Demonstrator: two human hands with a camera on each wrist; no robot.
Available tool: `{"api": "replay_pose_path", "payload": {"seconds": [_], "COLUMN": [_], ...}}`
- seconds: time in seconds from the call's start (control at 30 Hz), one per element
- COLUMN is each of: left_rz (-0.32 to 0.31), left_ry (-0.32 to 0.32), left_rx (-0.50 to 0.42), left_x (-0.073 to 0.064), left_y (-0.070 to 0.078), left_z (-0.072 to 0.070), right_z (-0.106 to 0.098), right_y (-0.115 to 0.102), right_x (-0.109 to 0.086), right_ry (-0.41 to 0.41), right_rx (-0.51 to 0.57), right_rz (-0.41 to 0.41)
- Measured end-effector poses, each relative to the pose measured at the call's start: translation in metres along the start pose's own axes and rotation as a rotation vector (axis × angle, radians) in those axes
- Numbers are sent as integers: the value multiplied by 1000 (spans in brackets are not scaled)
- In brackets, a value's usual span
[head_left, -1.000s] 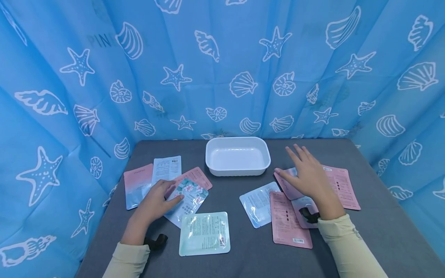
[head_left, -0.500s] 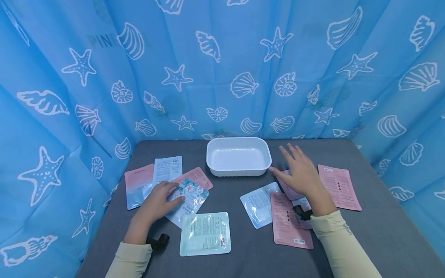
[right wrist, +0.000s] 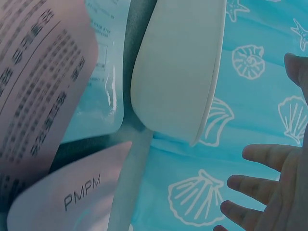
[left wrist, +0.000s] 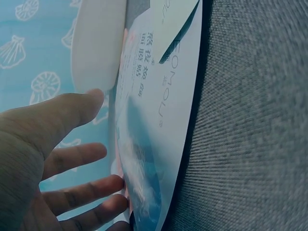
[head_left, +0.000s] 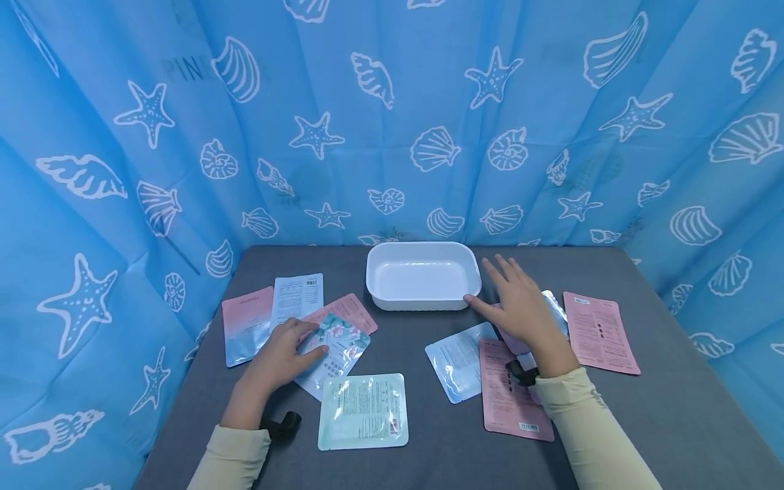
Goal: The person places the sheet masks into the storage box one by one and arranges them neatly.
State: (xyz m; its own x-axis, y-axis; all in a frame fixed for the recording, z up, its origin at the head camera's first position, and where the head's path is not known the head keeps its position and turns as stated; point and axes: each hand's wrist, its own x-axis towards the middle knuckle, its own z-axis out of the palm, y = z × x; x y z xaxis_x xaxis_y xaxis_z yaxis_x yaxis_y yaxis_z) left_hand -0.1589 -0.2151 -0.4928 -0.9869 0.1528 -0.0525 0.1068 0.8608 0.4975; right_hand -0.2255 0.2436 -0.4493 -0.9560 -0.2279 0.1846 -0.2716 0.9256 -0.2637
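My left hand (head_left: 284, 350) is over the left group of sheet mask packets, its fingers loosely bent. In the left wrist view its fingertips (left wrist: 113, 183) are right at the edge of a floral sheet mask packet (left wrist: 166, 120), with nothing gripped. That packet partly covers a pink sheet mask packet (head_left: 352, 313). On the right, my right hand (head_left: 520, 306) hovers with spread fingers above overlapping packets, its thumb near the white plastic basin (head_left: 422, 304). Below it show a pink packet (head_left: 514, 408) and, in the right wrist view, a packet lettered PMPM (right wrist: 91, 192).
A mint green packet (head_left: 363, 412) lies at the front middle. A light blue one (head_left: 462, 361) is right of it, and a pink one (head_left: 600, 333) lies far right. Pink-blue (head_left: 248, 323) and pale blue (head_left: 298, 296) packets lie far left. A blue shell-print curtain (head_left: 392, 136) hangs behind.
My right hand has moved left toward the basin, uncovering the far-right pink packet and a shiny packet edge beside it. The left hand stays nearly still. The head view has shifted slightly.
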Motion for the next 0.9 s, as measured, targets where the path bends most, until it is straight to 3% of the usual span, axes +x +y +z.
{"api": "replay_pose_path", "payload": {"seconds": [0.43, 0.9], "left_rz": [-20, -18], "left_ry": [-23, 9], "left_rx": [-21, 17], "left_x": [1, 4], "left_y": [3, 8], "left_z": [3, 9], "right_z": [1, 2], "right_y": [-9, -11], "right_x": [9, 16], "right_ry": [1, -9], "right_rx": [11, 30], "right_rz": [-27, -23]}}
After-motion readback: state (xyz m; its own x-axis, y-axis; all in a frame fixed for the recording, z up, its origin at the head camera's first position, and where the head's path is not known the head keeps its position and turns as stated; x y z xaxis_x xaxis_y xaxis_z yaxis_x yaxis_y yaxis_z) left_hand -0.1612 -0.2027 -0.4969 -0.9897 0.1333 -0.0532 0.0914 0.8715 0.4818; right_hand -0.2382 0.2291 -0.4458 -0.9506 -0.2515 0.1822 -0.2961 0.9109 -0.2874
